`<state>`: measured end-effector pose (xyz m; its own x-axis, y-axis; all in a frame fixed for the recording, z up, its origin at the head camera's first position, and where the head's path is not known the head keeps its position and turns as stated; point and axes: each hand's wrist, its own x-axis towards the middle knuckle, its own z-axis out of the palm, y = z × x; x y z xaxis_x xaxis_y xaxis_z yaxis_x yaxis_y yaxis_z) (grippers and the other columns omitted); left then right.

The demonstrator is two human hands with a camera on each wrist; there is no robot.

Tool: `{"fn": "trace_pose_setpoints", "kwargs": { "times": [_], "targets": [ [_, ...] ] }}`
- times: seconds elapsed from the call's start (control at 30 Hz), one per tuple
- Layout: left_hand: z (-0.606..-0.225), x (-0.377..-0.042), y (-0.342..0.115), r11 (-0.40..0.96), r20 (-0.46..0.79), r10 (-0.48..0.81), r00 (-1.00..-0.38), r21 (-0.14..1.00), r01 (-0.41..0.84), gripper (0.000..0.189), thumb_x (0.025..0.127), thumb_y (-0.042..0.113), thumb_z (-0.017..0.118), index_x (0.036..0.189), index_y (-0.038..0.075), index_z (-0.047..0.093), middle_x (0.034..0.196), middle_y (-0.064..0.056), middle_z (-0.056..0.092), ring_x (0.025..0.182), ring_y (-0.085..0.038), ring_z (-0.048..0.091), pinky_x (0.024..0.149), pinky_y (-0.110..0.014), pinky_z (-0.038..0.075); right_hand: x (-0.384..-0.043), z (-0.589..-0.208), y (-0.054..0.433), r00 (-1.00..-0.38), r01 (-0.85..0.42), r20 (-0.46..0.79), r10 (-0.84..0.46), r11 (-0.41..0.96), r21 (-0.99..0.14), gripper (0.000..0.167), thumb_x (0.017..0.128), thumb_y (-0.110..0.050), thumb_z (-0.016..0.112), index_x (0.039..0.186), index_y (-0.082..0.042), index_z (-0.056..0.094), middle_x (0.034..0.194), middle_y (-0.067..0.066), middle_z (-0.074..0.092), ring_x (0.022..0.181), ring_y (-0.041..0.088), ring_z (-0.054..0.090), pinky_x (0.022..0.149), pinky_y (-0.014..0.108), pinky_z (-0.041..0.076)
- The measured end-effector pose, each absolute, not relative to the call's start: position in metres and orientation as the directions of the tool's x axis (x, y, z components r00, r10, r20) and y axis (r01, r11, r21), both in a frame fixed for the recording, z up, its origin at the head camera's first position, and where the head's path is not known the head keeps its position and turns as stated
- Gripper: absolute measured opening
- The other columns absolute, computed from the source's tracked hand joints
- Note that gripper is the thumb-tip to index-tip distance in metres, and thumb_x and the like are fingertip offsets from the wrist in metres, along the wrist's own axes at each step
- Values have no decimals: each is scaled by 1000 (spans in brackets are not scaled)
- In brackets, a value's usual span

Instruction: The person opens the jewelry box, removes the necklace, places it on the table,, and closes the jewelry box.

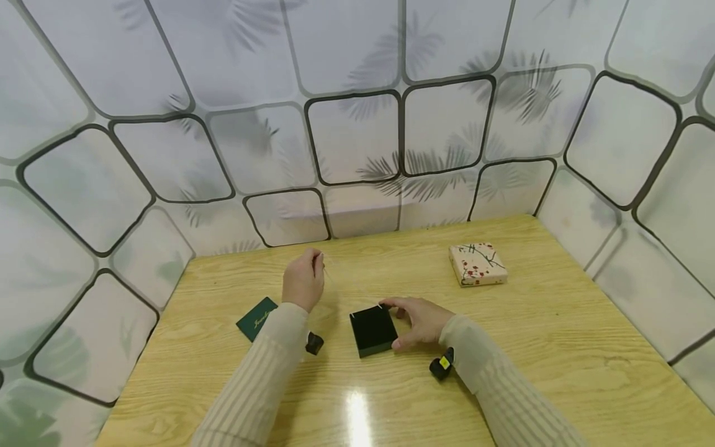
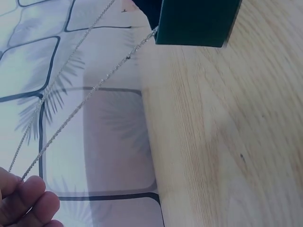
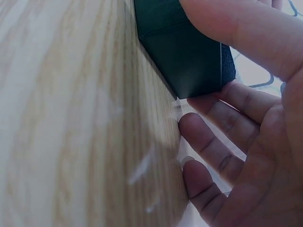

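Chain: a thin, silver-coloured, twisted metal chain (image 2: 99, 85) stretches in two strands between the left hand and the box.
Left hand: the left hand (image 1: 303, 279), raised above the counter, pinches one end of the chain between thumb and fingers.
Box: a square, dark green box with a black upper face (image 1: 373, 332) sits on the pale wood-grained counter (image 1: 558, 335).
Right hand: the right hand (image 1: 424, 318) grips the box along its right side, thumb at the near corner, fingers at the far one.
Progress: judged midway; the chain is lifted and spread, the box steadied.
Unfinished: the chain lies neither wholly in the box nor wholly away from it; which way it is being worked cannot be told.
Chain direction: from the box, away from the person and leftward, its strands converging at the left fingertips.
Long axis: along those strands, slanting; the box, nearly square, shows no clear one.
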<state>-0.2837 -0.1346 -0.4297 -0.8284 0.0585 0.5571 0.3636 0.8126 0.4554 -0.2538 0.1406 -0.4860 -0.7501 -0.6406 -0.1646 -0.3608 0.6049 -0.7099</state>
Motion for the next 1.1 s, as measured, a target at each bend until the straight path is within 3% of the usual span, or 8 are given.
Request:
{"fn": "trace_pose_setpoints", "kwargs": {
  "times": [0.87,1.1],
  "targets": [
    [-435,-285,-155,766,593,-103,-799,560,317,20,101,12,48,100,-1,62,81,-11,67,67,-26,63,62,-42,52,-253,-485,140,-749,-352,-173,-639,605,-714,94,72,-41,85,150,-23,35,138,2,48,119,21,49,98,44,42],
    [-432,-286,-160,752,656,-125,-745,552,361,18,101,9,49,97,-2,61,78,-12,67,58,-26,61,55,-41,49,-253,-484,141,-753,-343,-182,-632,613,-711,94,71,-42,85,150,-24,35,136,1,49,119,20,49,98,45,42]
  ]
}}
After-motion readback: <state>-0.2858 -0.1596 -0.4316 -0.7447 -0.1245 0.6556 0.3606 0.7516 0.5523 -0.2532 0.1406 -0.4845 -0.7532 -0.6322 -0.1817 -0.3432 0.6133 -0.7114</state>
